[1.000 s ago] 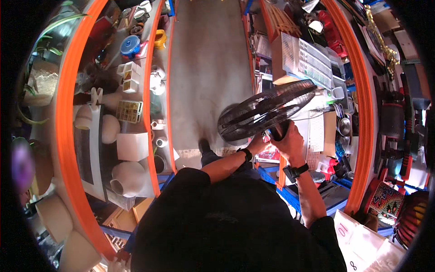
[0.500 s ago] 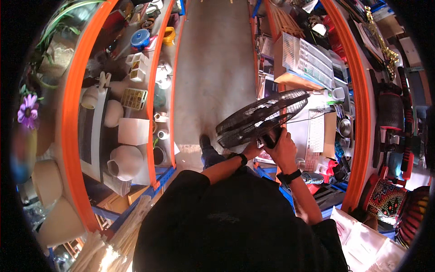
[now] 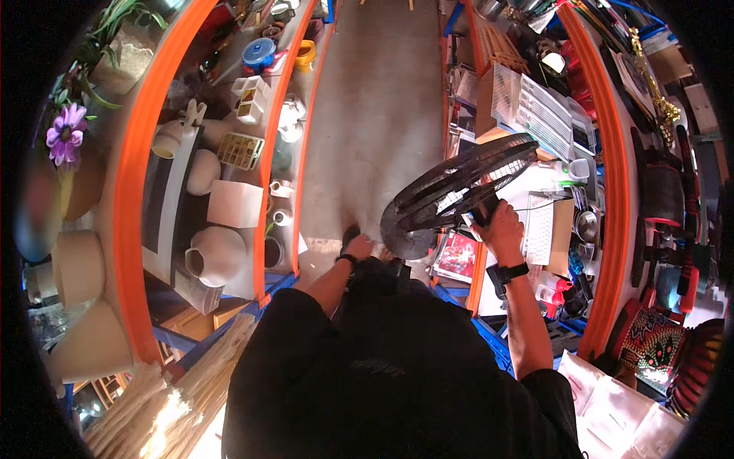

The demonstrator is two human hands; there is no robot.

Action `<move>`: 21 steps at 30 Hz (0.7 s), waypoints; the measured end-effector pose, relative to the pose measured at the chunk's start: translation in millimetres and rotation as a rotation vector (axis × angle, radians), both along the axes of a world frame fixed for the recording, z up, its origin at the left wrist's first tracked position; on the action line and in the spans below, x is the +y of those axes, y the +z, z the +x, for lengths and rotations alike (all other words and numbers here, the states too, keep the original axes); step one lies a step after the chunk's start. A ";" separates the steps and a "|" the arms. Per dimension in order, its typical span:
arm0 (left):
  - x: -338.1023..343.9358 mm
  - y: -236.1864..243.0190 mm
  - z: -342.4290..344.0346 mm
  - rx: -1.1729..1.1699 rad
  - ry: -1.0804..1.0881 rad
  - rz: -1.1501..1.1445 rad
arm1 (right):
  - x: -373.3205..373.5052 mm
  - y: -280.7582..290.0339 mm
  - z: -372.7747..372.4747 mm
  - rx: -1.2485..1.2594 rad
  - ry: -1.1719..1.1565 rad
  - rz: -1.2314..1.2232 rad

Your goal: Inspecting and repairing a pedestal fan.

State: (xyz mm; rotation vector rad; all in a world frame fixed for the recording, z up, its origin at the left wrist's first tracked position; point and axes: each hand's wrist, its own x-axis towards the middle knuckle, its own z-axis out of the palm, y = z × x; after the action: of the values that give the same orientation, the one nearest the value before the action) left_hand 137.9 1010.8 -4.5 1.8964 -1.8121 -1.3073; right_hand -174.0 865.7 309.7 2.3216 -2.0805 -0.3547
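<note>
A black fan [image 3: 474,180] with a round wire cage hangs tilted in front of me, over the aisle and the right shelf's edge. My right hand [image 3: 503,232] is closed around the dark part behind its cage. A dark round disc [image 3: 407,233] shows at the fan's lower left; I cannot tell whether it is the base. Off to the left of the fan, my left hand [image 3: 361,246] is low over the aisle near my shoe, touching nothing I can see. Its fingers look loosely apart, though they are small in view.
Orange-framed shelves line both sides of the grey aisle floor [image 3: 375,99]. On the left stand white vases [image 3: 218,256], a white box [image 3: 234,204] and a blue-lidded tub [image 3: 258,53]. The right shelf holds a white keyboard [image 3: 540,233], clear plastic cases [image 3: 544,111] and metal bowls [image 3: 586,225].
My left hand has let go of the fan and moved left, away from it. My right hand has shifted right with the fan, which now shows the dark disc at its lower left.
</note>
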 end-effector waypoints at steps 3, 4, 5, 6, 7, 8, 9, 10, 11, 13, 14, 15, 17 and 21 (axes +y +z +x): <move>101.9 -92.4 113.1 -0.332 0.404 0.082 | -17.6 13.3 32.5 -0.063 0.092 0.042; 116.6 -105.0 118.9 -0.414 0.314 0.060 | -24.2 4.1 28.5 -0.015 0.048 0.061; 104.0 -92.4 116.5 -0.411 0.437 0.243 | -28.9 -1.8 14.2 0.022 -0.007 0.085; 128.5 -108.4 144.5 -0.250 0.639 0.545 | -38.8 -2.0 19.1 0.026 0.010 0.098; 158.0 -119.5 170.5 -0.353 0.652 0.465 | -48.6 -8.5 22.1 0.036 0.022 0.112; 166.4 -117.6 187.1 -0.157 0.527 0.660 | -56.6 -16.5 24.9 0.069 -0.011 0.145; 166.0 -118.3 188.4 -0.148 0.463 0.706 | -62.2 -23.7 23.4 0.096 -0.012 0.149; 139.5 -103.4 179.9 -0.123 0.288 0.671 | -63.1 -25.5 8.2 0.159 -0.051 0.129; 125.5 -85.7 182.6 -0.119 0.147 0.636 | -66.1 -22.6 7.5 0.194 -0.063 0.116; 160.4 -113.4 201.5 -0.301 -0.047 0.289 | -85.0 -18.0 28.4 0.144 -0.025 0.202; 156.4 -130.2 206.8 -0.342 -0.039 0.208 | -93.9 -23.9 14.6 0.069 -0.019 0.219; 148.4 -148.4 209.5 -0.336 -0.042 0.213 | -100.8 -30.4 1.0 -0.007 -0.015 0.234; 167.7 -178.5 216.5 -0.261 0.275 0.104 | -123.4 -52.9 6.9 -0.089 0.052 0.257; 143.5 -186.0 196.1 0.006 0.536 0.098 | -140.2 -44.7 24.8 -0.109 0.043 0.210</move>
State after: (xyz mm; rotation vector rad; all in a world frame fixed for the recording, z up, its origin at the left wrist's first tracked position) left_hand 334.0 1154.3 -190.5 2.2102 -1.1246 -1.2116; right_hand -149.2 725.5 265.0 2.5523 -2.1327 -0.4771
